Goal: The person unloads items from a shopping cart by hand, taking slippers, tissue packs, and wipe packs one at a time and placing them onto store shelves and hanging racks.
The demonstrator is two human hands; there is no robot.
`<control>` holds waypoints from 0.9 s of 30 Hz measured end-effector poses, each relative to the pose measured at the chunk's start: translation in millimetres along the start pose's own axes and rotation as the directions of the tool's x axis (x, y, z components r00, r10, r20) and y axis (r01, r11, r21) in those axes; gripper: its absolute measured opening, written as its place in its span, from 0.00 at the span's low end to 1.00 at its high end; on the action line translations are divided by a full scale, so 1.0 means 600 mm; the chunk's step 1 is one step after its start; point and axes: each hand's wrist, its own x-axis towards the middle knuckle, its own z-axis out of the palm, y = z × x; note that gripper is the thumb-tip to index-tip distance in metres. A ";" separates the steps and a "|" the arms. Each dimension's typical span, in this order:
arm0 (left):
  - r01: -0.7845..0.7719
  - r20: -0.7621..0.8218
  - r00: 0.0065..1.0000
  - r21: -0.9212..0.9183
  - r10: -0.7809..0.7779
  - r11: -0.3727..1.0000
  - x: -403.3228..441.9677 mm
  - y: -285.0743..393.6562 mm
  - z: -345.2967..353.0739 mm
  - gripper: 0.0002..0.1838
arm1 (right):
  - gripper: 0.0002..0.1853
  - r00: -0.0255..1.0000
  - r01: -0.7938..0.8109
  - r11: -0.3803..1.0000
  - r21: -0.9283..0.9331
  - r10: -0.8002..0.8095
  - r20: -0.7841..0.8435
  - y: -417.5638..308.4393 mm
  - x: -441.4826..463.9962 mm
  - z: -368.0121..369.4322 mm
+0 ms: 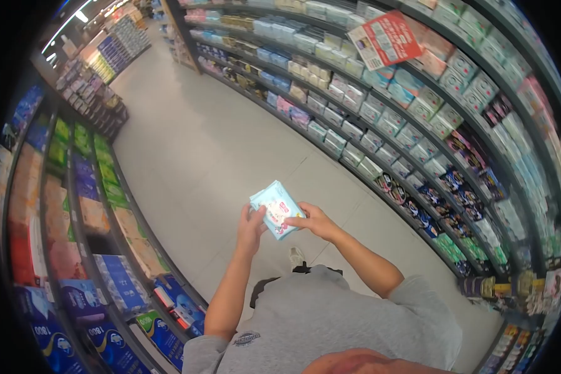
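Observation:
A light blue and white soft package (277,210) with pink lettering is held tilted above the aisle floor, in front of my body. Its printed face is turned up towards me. My left hand (252,225) grips its left side, the thumb lying over the front. On the right edge my right hand (315,221) is closed, with its thumb pressed on the lower part of the front. The fingers behind the package are mostly hidden. A second layer shows at its upper left edge; I cannot tell whether it is another package.
Long shelves of small packs (368,112) line the right side, with a red and white sign (385,40) hanging there. Shelves on the left hold larger blue packs (121,280) and green packs (109,165). Grey tiled floor (187,143) runs between them. A display stand (90,96) is farther back.

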 end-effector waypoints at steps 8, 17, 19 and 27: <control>-0.043 -0.043 0.998 -0.057 0.040 0.997 0.166 0.071 -0.065 0.24 | 0.33 0.998 -0.012 1.000 -0.011 0.011 -0.061 -0.076 0.197 -0.003; 0.056 0.097 0.994 -0.012 -0.055 0.998 0.404 0.216 -0.145 0.26 | 0.32 0.984 -0.015 0.999 0.048 0.023 -0.176 -0.145 0.450 0.006; 0.055 0.135 0.989 0.000 -0.055 0.998 0.470 0.268 -0.160 0.27 | 0.31 0.976 -0.004 1.000 0.025 0.009 -0.216 -0.182 0.516 0.013; 0.029 0.114 0.993 0.083 -0.038 0.996 0.680 0.469 -0.278 0.34 | 0.29 0.987 0.004 1.000 0.015 -0.001 -0.160 -0.285 0.818 0.085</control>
